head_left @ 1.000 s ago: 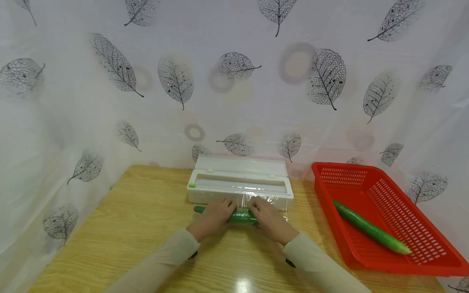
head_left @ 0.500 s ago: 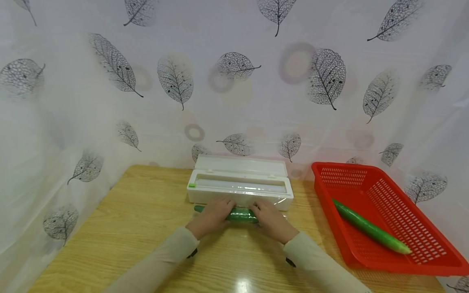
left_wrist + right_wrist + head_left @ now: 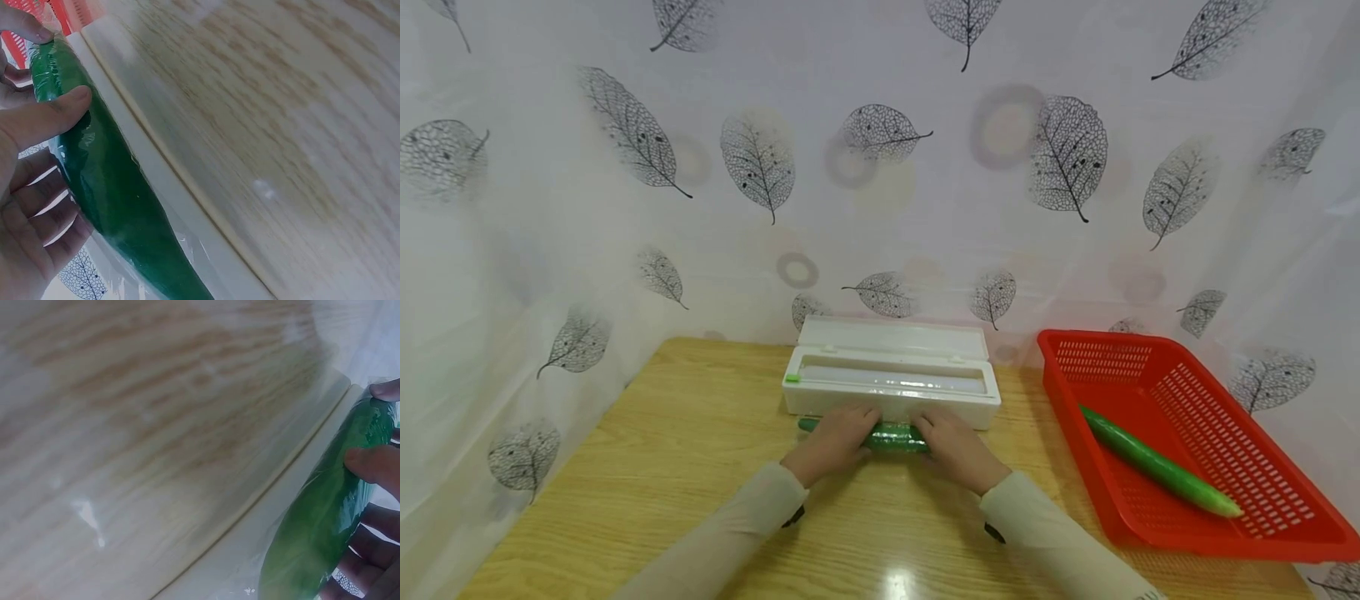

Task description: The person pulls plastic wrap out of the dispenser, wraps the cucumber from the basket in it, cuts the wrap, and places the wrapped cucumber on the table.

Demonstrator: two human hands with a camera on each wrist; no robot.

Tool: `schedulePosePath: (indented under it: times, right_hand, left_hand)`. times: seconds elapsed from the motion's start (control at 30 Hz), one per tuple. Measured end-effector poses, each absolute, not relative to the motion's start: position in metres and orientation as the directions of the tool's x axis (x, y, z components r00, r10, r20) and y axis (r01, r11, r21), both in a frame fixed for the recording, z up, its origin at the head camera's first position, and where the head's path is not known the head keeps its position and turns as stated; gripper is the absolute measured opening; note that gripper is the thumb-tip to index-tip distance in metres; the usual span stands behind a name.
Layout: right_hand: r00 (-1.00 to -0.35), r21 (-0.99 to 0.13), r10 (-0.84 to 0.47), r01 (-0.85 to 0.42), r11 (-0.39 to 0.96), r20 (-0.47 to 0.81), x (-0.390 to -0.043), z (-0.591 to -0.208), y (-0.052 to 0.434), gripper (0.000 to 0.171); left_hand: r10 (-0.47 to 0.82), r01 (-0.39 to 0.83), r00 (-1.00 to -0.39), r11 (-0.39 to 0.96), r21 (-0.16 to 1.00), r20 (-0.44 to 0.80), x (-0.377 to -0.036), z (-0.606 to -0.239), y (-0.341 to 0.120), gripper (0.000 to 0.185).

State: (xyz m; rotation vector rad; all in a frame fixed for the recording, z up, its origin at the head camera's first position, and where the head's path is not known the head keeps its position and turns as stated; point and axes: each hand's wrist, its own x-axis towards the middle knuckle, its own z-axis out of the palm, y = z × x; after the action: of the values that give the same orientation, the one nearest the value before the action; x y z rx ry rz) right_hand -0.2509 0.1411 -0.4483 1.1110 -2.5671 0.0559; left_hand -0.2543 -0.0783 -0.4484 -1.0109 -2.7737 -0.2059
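Table: wooden top [image 3: 685,467], leaf-print curtain behind.
Left hand [image 3: 833,442]: curled round wrapped cucumber [image 3: 891,437].
Right hand [image 3: 957,450]: gripping same cucumber.
Cucumber: touching front of white wrap box [image 3: 891,375].
Red basket [image 3: 1262,533]: right of box, another cucumber [image 3: 1157,471] inside.

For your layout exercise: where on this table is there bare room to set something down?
Bare wood lies left of the white dispenser and near the front table edge. It is crowded where both hands hold the cucumber; the red basket fills the right.
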Motion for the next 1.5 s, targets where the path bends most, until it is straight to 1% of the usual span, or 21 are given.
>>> schedulePosePath:
  times: [0.23, 0.53, 0.8, 1.17, 1.5]
  right_hand:
    - [-0.642, 0.088, -0.696, -0.711, 0.697, 0.322, -0.2524, -0.4472, 0.1408, 0.050]
    - [-0.640, 0.069, -0.697, -0.718, 0.692, 0.324, -0.2527, -0.4477, 0.1409, 0.052]
    - [-0.646, 0.070, -0.695, -0.715, 0.696, 0.316, -0.2523, -0.4479, 0.1402, 0.048]
    - [-0.640, 0.067, -0.696, -0.719, 0.692, 0.326, -0.2525, -0.4488, 0.1401, 0.047]
    - [-0.648, 0.055, -0.692, -0.716, 0.696, 0.318, -0.2527, -0.4499, 0.1399, 0.046]
  left_hand:
    - [0.612, 0.634, -0.764, 0.770, 0.064, 0.205, -0.2551, -0.4475, -0.0776, 0.041]
    - [0.604, 0.626, -0.774, 0.776, 0.080, 0.191, -0.2556, -0.4488, -0.0772, 0.042]
    - [0.609, 0.633, -0.767, 0.770, 0.079, 0.201, -0.2558, -0.4488, -0.0774, 0.040]
    - [0.605, 0.625, -0.773, 0.777, 0.069, 0.192, -0.2575, -0.4507, -0.0766, 0.041]
    - [0.618, 0.640, -0.758, 0.766, 0.054, 0.207, -0.2566, -0.4501, -0.0774, 0.043]
